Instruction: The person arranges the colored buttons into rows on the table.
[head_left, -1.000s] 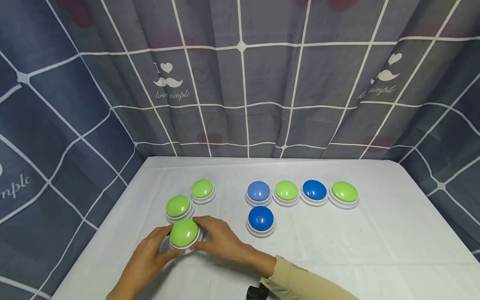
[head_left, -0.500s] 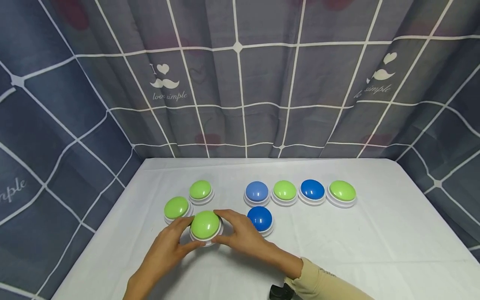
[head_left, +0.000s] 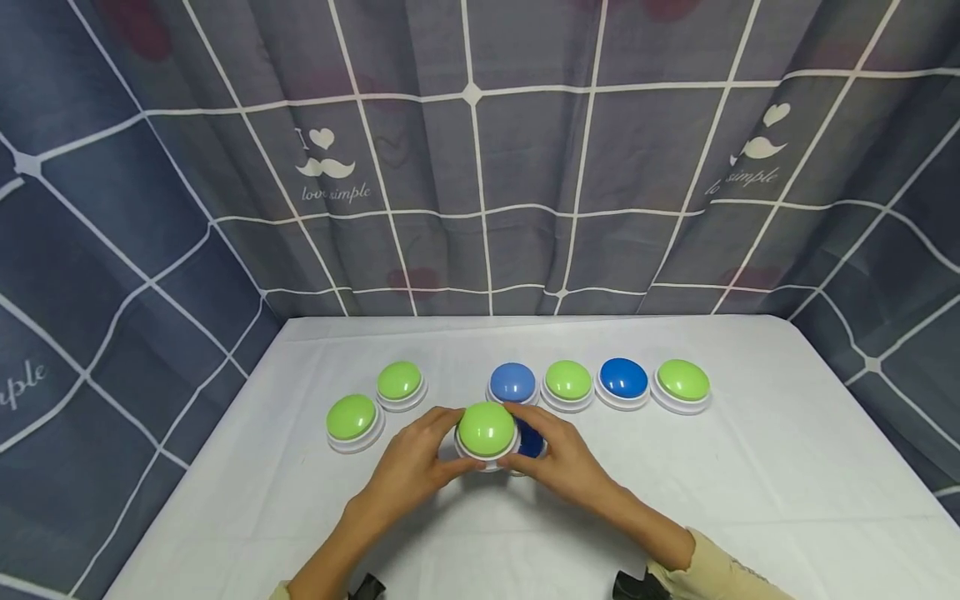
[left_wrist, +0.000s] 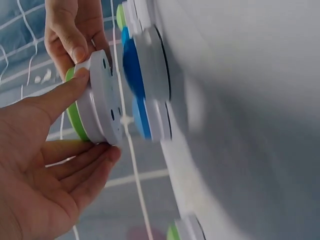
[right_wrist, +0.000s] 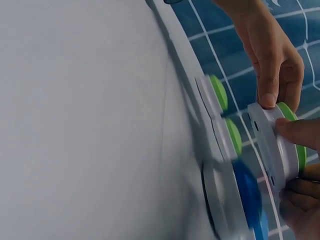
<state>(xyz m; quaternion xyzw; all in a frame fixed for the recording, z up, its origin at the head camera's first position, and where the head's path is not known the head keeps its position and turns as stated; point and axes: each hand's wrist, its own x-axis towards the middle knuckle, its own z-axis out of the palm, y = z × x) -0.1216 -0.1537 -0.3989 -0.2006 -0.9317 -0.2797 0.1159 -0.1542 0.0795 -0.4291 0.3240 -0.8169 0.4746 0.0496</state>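
Both hands hold one green-domed push button (head_left: 487, 430) with a white round base, lifted off the table. My left hand (head_left: 414, 460) grips its left side and my right hand (head_left: 557, 453) its right, thumbs at the near rim. In the left wrist view the underside of the held push button (left_wrist: 106, 100) shows small dark holes. Just behind and right of it, a dark blue push button (head_left: 531, 440) is partly covered by the held one and the right hand. A lighter blue push button (head_left: 513, 382) sits farther back.
A green button (head_left: 568, 380), a blue button (head_left: 624, 378) and another green button (head_left: 682, 381) continue the back row rightward. Two green buttons, one nearer (head_left: 352, 417) and one farther (head_left: 400, 381), stand at left. A grey checked curtain (head_left: 525, 167) hangs behind the white-covered table (head_left: 750, 475).
The two hands have carried the green push button rightward and up from the left group, in front of the dark blue one. The other buttons stay where they were.
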